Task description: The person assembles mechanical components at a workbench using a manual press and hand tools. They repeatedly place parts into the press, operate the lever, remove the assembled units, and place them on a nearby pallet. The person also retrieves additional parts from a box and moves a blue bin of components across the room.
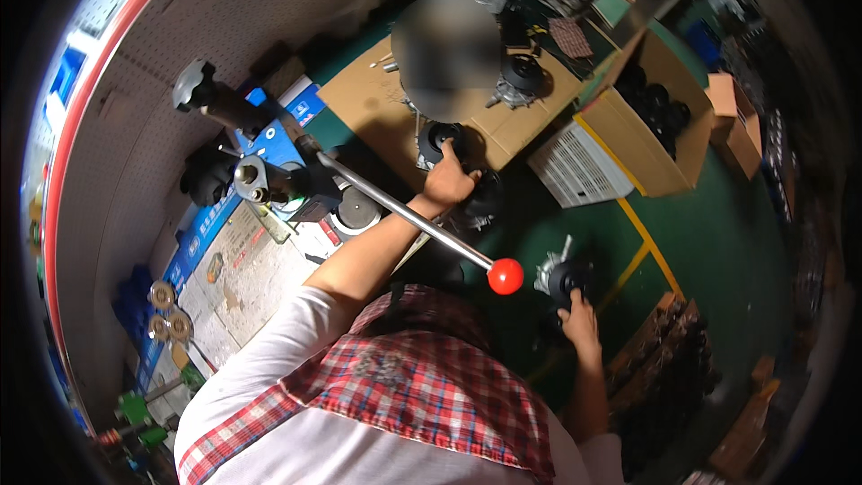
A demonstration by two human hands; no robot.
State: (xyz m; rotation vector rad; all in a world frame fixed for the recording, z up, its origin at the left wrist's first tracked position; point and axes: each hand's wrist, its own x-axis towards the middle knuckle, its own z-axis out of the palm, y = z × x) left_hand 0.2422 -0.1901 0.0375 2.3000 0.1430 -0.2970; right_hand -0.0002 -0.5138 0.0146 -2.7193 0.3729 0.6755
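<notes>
At the near edge of a cardboard-covered surface, my left hand is closed on a black round part with a centre hole, one finger over its middle. Silvery metal shows beneath that part. Lower right, my right hand grips another black round part with a silver metal body, held above the green floor. A second black piece sits just beside my left hand, partly hidden by it. Between my arms reaches a steel lever tipped with a red ball; it passes over my left forearm.
The lever joins a blue hand press on the left bench. A similar black-and-silver part rests on the cardboard, near a blurred grey round shape. At right stands an open carton of black parts; another box holds dark pieces.
</notes>
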